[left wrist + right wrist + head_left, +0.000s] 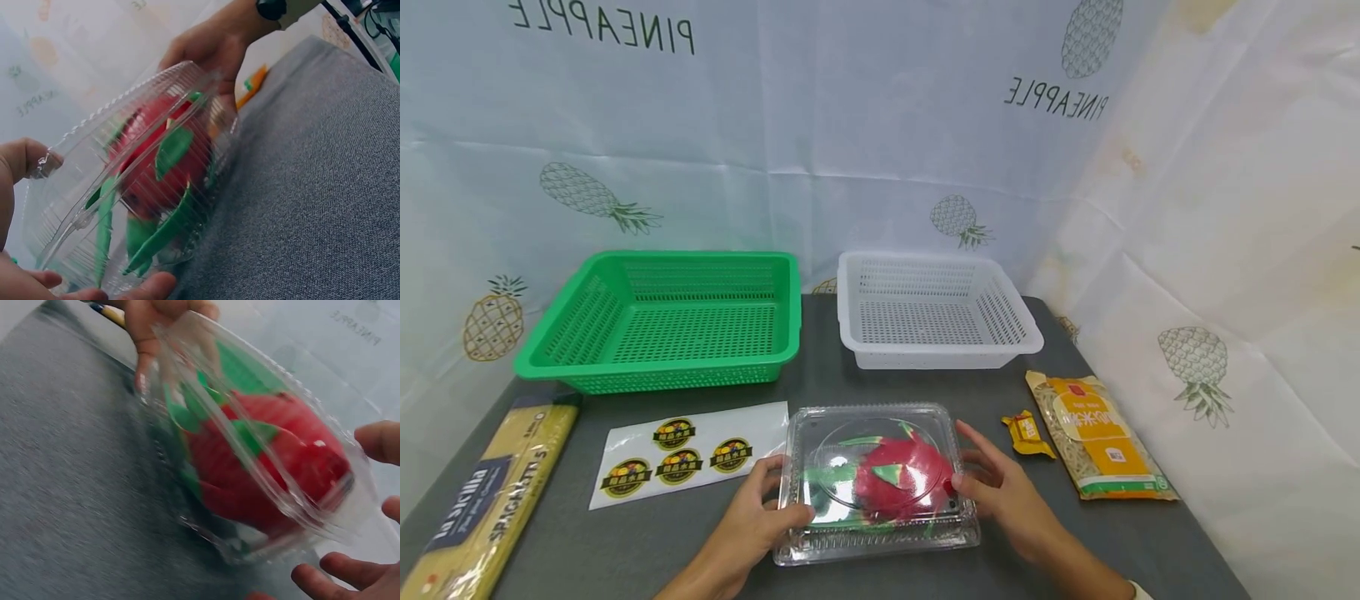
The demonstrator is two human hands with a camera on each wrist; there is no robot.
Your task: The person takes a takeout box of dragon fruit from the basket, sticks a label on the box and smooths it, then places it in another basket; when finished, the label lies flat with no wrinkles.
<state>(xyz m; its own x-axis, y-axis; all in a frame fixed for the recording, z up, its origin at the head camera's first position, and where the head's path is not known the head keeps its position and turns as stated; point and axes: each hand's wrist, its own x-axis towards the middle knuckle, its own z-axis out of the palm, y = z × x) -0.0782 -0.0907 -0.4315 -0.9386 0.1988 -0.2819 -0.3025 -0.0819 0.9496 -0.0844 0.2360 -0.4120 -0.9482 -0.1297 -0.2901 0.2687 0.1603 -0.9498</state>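
Note:
A clear plastic clamshell box with its lid down sits low at the front middle of the table. Inside it lies a red dragon fruit with green scales, also visible through the box walls in both wrist views. My left hand grips the box's left side, thumb over the lid's edge and fingers along the side and beneath. At the right side is my right hand, its fingers spread and fairly straight, the thumb near the lid's corner. In the right wrist view its fingers stand slightly apart from the box.
Behind stand a green basket and a white basket. A sticker sheet and a spaghetti packet lie on the left. On the right are a small yellow packet and a noodle bag.

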